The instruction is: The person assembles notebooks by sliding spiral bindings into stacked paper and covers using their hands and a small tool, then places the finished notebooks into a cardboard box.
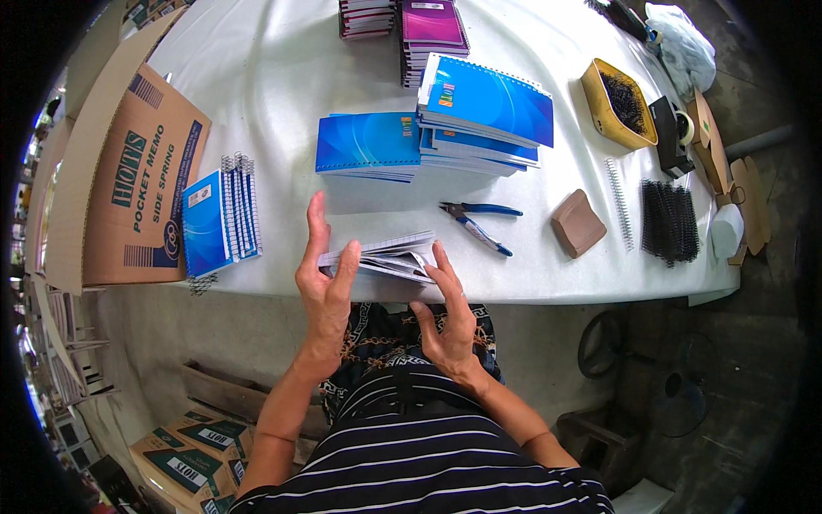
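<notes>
A memo pad (390,257) with lined pages stands on edge at the table's front, its leaves fanned apart. My left hand (327,283) grips its left end, the thumb on the near side and a finger stretched up behind. At the right end, the fingers of my right hand (449,321) press on the pad, while that thumb sits lower and apart from it. Just beyond lie cutting pliers (484,224) with blue handles, jaws pointing left. Blue-covered memo pads (368,141) lie in a low pile behind my hands, beside a taller stack of blue pads (488,98).
Left are a cardboard box (141,184) and spiral-bound blue memo pads (205,223). Purple pads (432,26) stand at the back. Right are a brown block (580,224), a wire coil (618,204), black coils (670,221), a yellow tub (599,111) and a tape dispenser (672,137).
</notes>
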`<state>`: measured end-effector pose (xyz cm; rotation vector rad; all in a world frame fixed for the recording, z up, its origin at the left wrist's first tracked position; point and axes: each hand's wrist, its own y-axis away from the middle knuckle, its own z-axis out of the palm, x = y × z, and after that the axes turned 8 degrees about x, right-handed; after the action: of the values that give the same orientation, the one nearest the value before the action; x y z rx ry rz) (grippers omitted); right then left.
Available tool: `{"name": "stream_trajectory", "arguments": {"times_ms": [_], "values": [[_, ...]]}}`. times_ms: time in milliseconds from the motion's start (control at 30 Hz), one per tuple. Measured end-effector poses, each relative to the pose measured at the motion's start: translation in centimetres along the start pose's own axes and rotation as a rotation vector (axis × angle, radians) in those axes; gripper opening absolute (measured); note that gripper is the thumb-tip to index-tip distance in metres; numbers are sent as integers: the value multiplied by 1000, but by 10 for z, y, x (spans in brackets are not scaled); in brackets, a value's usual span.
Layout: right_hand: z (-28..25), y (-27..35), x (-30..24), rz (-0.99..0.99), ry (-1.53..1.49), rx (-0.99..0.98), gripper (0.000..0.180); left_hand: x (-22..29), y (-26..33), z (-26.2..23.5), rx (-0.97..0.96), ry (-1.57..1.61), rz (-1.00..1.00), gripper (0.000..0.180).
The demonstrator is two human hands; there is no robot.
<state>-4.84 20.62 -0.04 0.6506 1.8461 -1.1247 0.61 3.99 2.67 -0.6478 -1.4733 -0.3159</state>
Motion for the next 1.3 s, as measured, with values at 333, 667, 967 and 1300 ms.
{"name": "stream_trajectory", "arguments": {"times_ms": [333,667,967,1300], "values": [[1,3,-1,-8,12,1,65,-1,2,0,17,4,-5,71],[-2,-4,0,19,-9,-14,56,-6,1,-3,-3,9,24,72],[-1,-1,2,37,-62,-2,55,-6,2,-1,13,19,29,72],[-1,-2,0,44,-75,-4,55,-7,1,-1,22,18,32,72]]}}
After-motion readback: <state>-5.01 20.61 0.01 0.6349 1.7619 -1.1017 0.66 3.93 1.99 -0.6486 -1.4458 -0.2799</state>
